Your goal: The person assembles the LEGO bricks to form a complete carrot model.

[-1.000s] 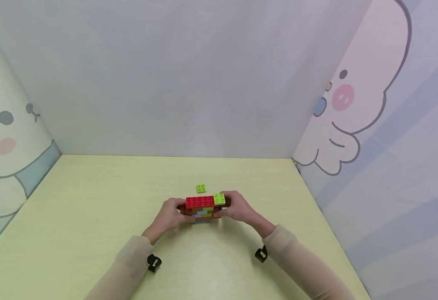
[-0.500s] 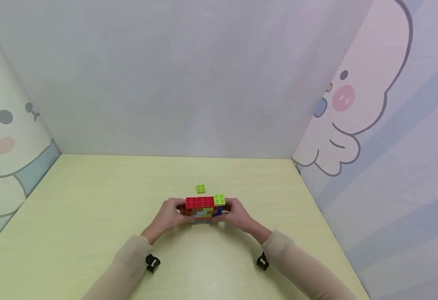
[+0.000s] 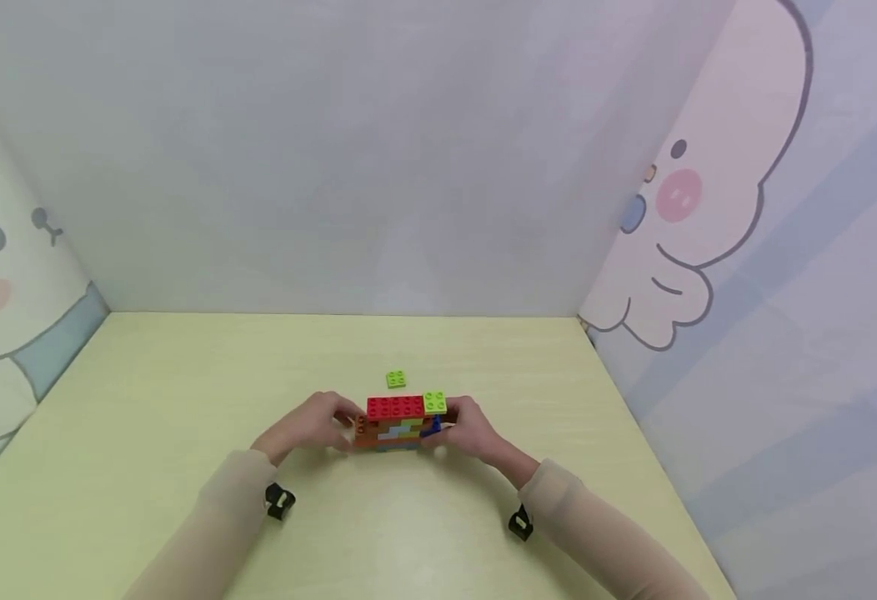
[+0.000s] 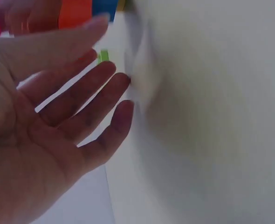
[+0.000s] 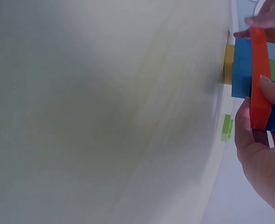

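A wall of stacked toy building bricks (image 3: 401, 431) stands upright on the table, with red bricks (image 3: 395, 407) and one lime brick (image 3: 434, 403) along its top. In the right wrist view a long orange brick (image 5: 260, 70) shows above a narrower blue brick (image 5: 242, 67) and a yellow brick (image 5: 228, 65) at the base. My right hand (image 3: 474, 429) grips the wall's right end, thumb on the near face and fingers behind. At the left end my left hand (image 3: 317, 421) is spread, its palm (image 4: 30, 168) holding nothing and its thumb close by the bricks.
One loose lime brick (image 3: 396, 379) lies behind the wall on the pale yellow table (image 3: 183, 400). A plain grey panel (image 3: 348, 167) closes off the back, and cartoon-printed panels (image 3: 739, 275) stand at both sides. A black wrist mount (image 3: 280, 502) hangs under the left sleeve.
My left hand has let go of the wall's left end and drawn slightly left, its fingers opening. The right hand keeps its grip, having shifted a little earlier so the blue bricks show.
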The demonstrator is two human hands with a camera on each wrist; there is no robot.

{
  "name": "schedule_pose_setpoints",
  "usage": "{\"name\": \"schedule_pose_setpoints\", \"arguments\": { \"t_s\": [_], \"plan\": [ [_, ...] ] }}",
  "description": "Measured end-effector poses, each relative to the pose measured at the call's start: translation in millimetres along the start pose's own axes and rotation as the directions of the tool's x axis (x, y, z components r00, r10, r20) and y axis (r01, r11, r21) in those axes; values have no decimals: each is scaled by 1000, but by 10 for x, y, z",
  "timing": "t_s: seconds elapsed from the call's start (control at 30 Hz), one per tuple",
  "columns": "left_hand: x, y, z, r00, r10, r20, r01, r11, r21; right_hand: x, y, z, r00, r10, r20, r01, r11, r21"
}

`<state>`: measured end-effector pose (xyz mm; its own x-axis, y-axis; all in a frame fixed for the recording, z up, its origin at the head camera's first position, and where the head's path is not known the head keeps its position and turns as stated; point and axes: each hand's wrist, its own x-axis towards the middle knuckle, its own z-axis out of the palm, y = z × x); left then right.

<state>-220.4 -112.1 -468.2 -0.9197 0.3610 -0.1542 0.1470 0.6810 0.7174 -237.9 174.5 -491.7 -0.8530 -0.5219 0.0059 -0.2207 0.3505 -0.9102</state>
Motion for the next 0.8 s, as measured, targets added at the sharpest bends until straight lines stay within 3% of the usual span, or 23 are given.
{"name": "schedule_pose_setpoints", "arguments": {
  "t_s": [0.13,0.27,0.4,0.5,0.63,0.8],
  "plan": [
    [225,-128,-122,998,7,-62,-8,1000,-19,-12,-92,3,1000,7,4,-7,1000,4],
    [517,-143,-79,994,36,-100,-44,996,-74,-83,-269,-36,1000,22,9,-23,1000,13],
    [750,-92,-16,994,44,-99,-54,993,-102,-125,-349,-59,1000,19,8,-19,1000,23],
    [882,-69,15,996,67,-63,-70,996,-51,-126,-343,-49,1000,8,10,-9,999,36],
    [1011,-62,50,995,95,-18,-93,990,105,-111,-330,-21,1000,-4,13,3,999,48],
    [1097,-63,87,992,123,-21,-115,969,217,-99,-335,-3,1000,-10,6,10,999,40]
  ]
}}
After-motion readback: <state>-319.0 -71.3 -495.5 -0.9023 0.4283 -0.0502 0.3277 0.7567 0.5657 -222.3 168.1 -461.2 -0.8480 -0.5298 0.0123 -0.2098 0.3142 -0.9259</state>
